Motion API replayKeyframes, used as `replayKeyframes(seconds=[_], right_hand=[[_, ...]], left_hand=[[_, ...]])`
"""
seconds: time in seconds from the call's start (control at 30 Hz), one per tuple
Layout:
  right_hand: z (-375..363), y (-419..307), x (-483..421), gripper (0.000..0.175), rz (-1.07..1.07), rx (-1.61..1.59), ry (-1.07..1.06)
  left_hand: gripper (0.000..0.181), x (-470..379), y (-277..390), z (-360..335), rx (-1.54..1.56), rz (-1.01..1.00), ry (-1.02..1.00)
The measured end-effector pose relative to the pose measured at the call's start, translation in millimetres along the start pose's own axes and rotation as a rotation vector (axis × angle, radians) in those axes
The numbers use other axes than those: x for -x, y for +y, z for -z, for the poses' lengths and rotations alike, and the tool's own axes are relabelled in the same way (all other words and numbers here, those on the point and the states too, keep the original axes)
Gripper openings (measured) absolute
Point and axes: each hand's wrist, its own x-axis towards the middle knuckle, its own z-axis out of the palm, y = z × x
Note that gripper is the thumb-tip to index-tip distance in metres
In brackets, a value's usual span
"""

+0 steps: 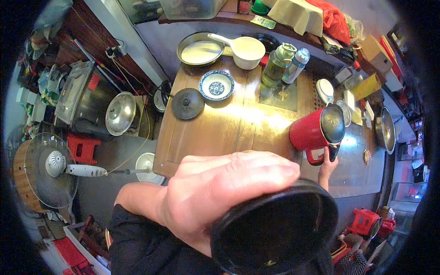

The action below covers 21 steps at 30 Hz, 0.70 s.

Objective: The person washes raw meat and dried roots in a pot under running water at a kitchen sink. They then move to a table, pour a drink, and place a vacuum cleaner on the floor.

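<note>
Close to the camera, my left hand (227, 185) is wrapped around the side of a dark, round vessel (275, 227). Its wide mouth tilts toward me, and the inside is too dark to make out. Farther right, my right hand (328, 165) grips the black-and-red handle of a red electric kettle (307, 129) with a black lid. Whether the kettle's base touches the wooden table (206, 137) I cannot tell. On the table's left side lies a round black lid with a knob (187, 105), beside a blue-and-white patterned bowl (216, 85).
Along the table's back stand a metal basin (200, 50), a white ladle (248, 55), a green-tinted bottle (276, 68) and a white-and-blue bottle (296, 67). A metal bowl (387, 130) is at the right edge. A standing fan (56, 165) and a red stool (82, 147) are left.
</note>
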Motion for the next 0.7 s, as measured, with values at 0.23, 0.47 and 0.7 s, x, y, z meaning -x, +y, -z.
replayKeyframes(seconds=[0.23, 0.47, 0.7], right_hand=[[5.8, 8.6, -4.4, 0.022, 0.058, 0.034, 0.011], [3.0, 2.1, -2.1, 0.019, 0.035, 0.008, 0.022], [5.8, 13.8, -5.5, 0.020, 0.007, -0.038, 0.004]], left_hand=[[0.028, -14.7, 21.9, -16.0, -0.105, 0.008, -0.062], [0.024, -20.8, 23.5, -23.6, -0.333, -0.178, -0.046], [0.024, -28.8, -3.5, -60.1, -0.350, -0.539, 0.431]])
